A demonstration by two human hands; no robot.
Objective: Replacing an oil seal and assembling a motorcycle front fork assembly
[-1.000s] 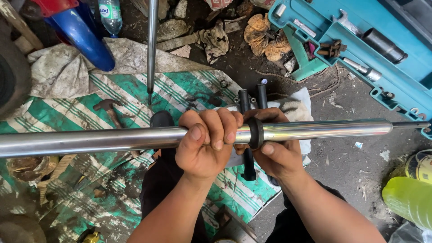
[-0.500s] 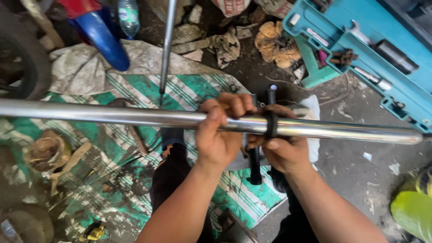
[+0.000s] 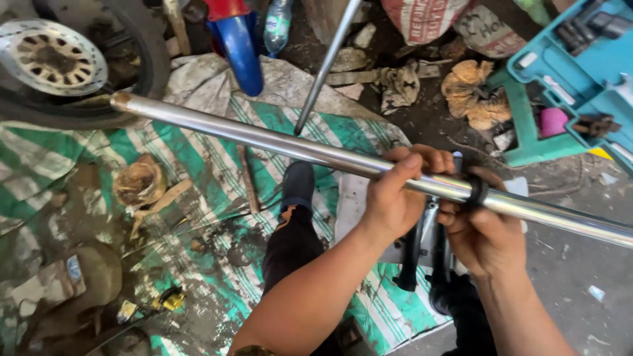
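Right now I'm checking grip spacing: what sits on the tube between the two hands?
In the head view, only a black ring around the chrome tube, against the right hand, near the left hand.

Bare forearms, no sleeves, no gloves. Black trousers; dark shoe. Left hand, right hand grimy.

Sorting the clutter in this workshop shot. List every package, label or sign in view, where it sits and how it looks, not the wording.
Woven sack: top centre, whitish with red print.
Plastic bottle: top, beside the blue fender, clear with a green label.
Small packet: lower left on muddy ground, blue-and-white label.
Tool case: upper right, open, teal plastic.
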